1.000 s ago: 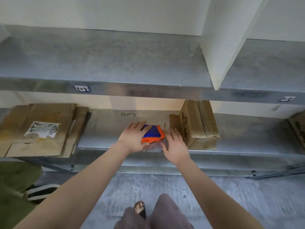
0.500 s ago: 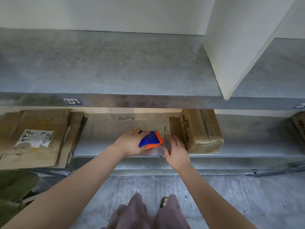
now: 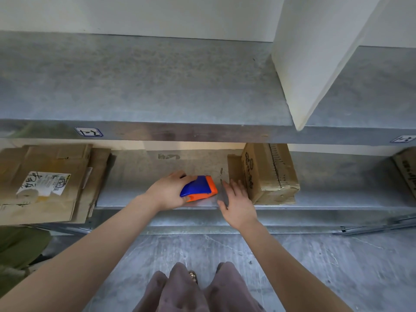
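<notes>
Left end of blue-and-orange object point(image 3: 200, 188) beneath left hand point(image 3: 168, 192).

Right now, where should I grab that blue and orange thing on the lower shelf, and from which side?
Grip the blue and orange thing across its blue end, from the left, as the left hand does: it lies flat, and the cardboard box stands near its right.

Both arms out toward 12 o'clock, left hand point(image 3: 167, 192) curled in a grip, right hand point(image 3: 238, 206) flat at its 3 o'clock.
</notes>
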The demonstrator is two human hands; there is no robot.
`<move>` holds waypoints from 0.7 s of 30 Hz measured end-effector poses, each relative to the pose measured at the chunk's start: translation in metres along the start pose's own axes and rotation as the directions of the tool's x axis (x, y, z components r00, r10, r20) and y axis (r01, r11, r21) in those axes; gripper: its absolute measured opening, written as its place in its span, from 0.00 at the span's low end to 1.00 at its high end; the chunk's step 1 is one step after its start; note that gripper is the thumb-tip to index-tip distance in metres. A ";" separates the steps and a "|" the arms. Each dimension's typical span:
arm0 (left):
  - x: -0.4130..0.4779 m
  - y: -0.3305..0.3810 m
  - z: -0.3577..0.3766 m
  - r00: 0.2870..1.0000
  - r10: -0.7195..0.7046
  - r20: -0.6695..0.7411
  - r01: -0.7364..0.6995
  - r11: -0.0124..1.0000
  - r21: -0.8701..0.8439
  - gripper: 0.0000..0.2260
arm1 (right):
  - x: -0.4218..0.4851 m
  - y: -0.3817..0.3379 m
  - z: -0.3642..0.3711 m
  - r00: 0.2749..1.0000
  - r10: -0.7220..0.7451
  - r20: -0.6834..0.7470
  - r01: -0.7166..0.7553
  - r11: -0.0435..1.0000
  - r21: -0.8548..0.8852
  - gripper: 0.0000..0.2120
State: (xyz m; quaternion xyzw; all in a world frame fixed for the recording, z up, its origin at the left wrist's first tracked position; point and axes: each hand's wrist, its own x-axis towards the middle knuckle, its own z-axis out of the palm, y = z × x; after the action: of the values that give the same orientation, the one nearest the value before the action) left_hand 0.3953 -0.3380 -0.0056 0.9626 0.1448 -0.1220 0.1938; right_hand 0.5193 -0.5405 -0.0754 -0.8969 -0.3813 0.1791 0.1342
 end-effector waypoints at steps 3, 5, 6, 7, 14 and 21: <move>-0.004 0.004 0.000 1.000 0.008 -0.025 -0.007 0.999 0.033 0.28 | -0.003 -0.001 0.001 0.998 -0.052 0.020 0.054 0.993 -0.103 0.32; -0.007 0.006 -0.003 0.999 0.016 -0.033 -0.014 0.999 0.047 0.28 | -0.005 -0.004 0.002 0.997 -0.069 0.029 0.072 0.991 -0.114 0.32; -0.008 0.007 -0.003 0.999 0.018 -0.034 -0.016 0.999 0.048 0.28 | -0.005 -0.005 0.002 0.997 -0.066 0.031 0.069 0.992 -0.102 0.32; -0.010 0.009 -0.003 0.999 0.022 -0.038 -0.020 0.999 0.046 0.28 | -0.005 -0.006 0.002 0.998 -0.059 0.027 0.061 0.994 -0.089 0.32; -0.018 0.016 -0.003 0.998 0.050 -0.043 -0.044 0.991 0.128 0.29 | -0.010 -0.011 -0.011 1.000 -0.018 -0.016 0.017 0.997 -0.077 0.29; -0.036 0.008 -0.026 0.995 0.064 -0.079 -0.057 0.995 0.084 0.29 | -0.010 -0.013 -0.020 0.998 -0.037 -0.044 0.034 0.998 -0.054 0.30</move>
State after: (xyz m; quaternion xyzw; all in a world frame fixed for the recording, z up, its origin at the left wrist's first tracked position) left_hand 0.3694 -0.3427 0.0312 0.9778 0.1182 -0.0824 0.1519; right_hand 0.5132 -0.5412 -0.0504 -0.8971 -0.3988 0.1462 0.1219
